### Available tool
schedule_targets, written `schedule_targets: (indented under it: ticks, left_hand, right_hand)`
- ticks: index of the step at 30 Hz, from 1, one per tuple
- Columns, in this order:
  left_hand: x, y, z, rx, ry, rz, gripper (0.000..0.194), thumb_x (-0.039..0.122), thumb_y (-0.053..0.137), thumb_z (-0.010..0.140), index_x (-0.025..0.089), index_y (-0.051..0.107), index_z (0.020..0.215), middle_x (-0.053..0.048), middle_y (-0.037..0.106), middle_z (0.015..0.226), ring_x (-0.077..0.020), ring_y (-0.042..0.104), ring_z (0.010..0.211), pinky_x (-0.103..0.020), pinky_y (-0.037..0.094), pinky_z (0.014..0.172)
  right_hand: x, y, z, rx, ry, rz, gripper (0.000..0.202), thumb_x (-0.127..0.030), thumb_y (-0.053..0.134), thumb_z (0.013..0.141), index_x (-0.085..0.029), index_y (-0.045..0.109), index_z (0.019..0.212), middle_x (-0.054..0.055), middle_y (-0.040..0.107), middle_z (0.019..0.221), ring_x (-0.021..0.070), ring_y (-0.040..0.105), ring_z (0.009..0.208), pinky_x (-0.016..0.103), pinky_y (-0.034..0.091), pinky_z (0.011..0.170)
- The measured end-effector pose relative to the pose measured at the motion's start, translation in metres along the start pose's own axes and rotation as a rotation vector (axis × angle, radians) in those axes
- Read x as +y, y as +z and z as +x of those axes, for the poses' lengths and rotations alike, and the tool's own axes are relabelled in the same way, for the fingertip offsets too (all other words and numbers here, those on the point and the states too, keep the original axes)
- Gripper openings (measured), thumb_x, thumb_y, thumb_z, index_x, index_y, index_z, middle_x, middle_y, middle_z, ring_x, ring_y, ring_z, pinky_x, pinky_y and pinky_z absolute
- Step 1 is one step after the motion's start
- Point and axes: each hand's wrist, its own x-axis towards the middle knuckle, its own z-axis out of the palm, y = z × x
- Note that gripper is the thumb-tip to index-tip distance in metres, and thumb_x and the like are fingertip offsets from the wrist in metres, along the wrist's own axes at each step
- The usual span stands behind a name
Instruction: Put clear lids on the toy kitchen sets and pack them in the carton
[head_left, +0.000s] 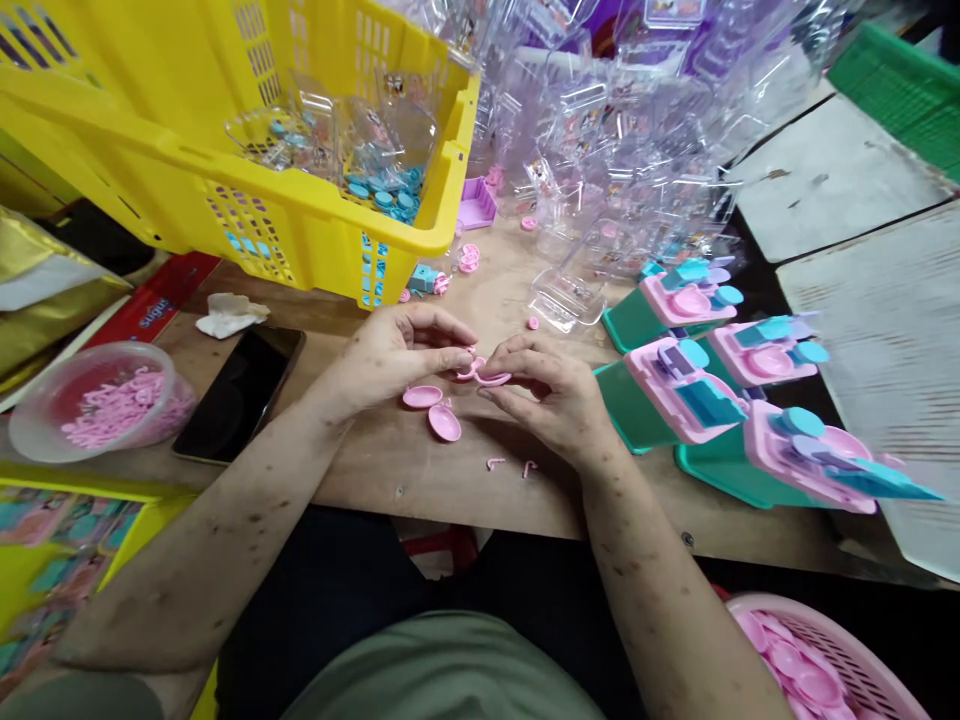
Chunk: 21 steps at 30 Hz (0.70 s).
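Note:
Near the middle of the wooden table [360, 470], my left hand [412, 350] pinches a small pink plastic part [468, 368] between thumb and fingertips. Facing it, my right hand [544, 385] grips a pink oval plastic piece [493, 379] by its edge. The two pink parts meet or nearly meet; the fingers partly cover them, so I cannot tell if they are joined. Just below lie two loose pink oval dishes [445, 422], one partly beside the other. Closer to me rest two tiny pink hook-shaped pieces [495, 464].
Several teal-and-pink toy assemblies [667, 390] stand at right. A yellow crate [315, 215] and a heap of clear plastic shells [600, 130] fill the back. At left are a phone [241, 395] and a tub of pink bits [112, 405]. A pink basket [862, 650] sits lower right.

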Motion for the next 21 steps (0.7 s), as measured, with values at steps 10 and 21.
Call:
schedule_targets:
  ticks: [10, 21]
  left_hand:
    - [0.0078, 0.0000, -0.0025, -0.029, 0.048, 0.069, 0.040, 0.054, 0.102, 0.081, 0.018, 0.087, 0.092, -0.007, 0.087, 0.094, -0.0236, 0.085, 0.091, -0.032, 0.072, 0.085]
    - [0.0079, -0.0013, -0.0030, -0.033, 0.023, 0.076, 0.041, 0.056, 0.101, 0.082, 0.019, 0.087, 0.093, -0.008, 0.088, 0.094, -0.0241, 0.086, 0.089, -0.033, 0.073, 0.083]
  right_hand:
    - [-0.0020, 0.0002, 0.0008, -0.002, 0.004, -0.030, 0.014, -0.038, 0.082, 0.109, -0.029, 0.079, 0.099, 0.004, 0.085, 0.102, 0.0229, 0.081, 0.095, 0.041, 0.070, 0.089]
    - [-0.0021, 0.0001, 0.0000, -0.006, 0.035, -0.037, 0.020, -0.045, 0.082, 0.110, -0.029, 0.078, 0.098, 0.004, 0.085, 0.102, 0.0232, 0.082, 0.095, 0.041, 0.070, 0.089]
